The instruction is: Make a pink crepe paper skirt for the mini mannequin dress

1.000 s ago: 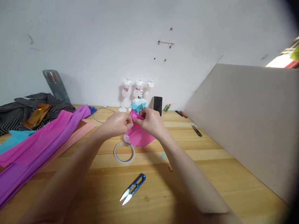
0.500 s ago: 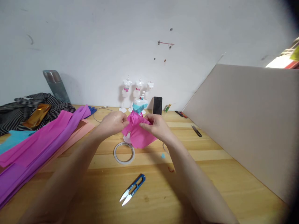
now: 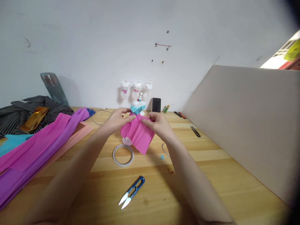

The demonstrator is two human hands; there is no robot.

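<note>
A small white doll mannequin (image 3: 138,103) with a light blue paper top stands on the wooden table (image 3: 211,175). A sheet of pink crepe paper (image 3: 138,134) hangs round its waist like a skirt. My left hand (image 3: 118,119) pinches the paper's upper left edge at the waist. On the other side my right hand (image 3: 157,123) pinches the upper right edge. Both hands are closed on the paper, a little apart from each other.
A tape ring (image 3: 123,155) lies just in front of the mannequin, blue thread snips (image 3: 131,192) nearer me. Long pink, purple and peach paper sheets (image 3: 39,143) lie at left, beside striped cloth (image 3: 30,107) and a metal flask (image 3: 53,87). Three bare mannequins (image 3: 136,90), a phone (image 3: 156,104) and a grey board (image 3: 246,125) stand behind and right.
My hands have moved apart along the waist and spread the pink paper wider across the mannequin. The view has shifted slightly.
</note>
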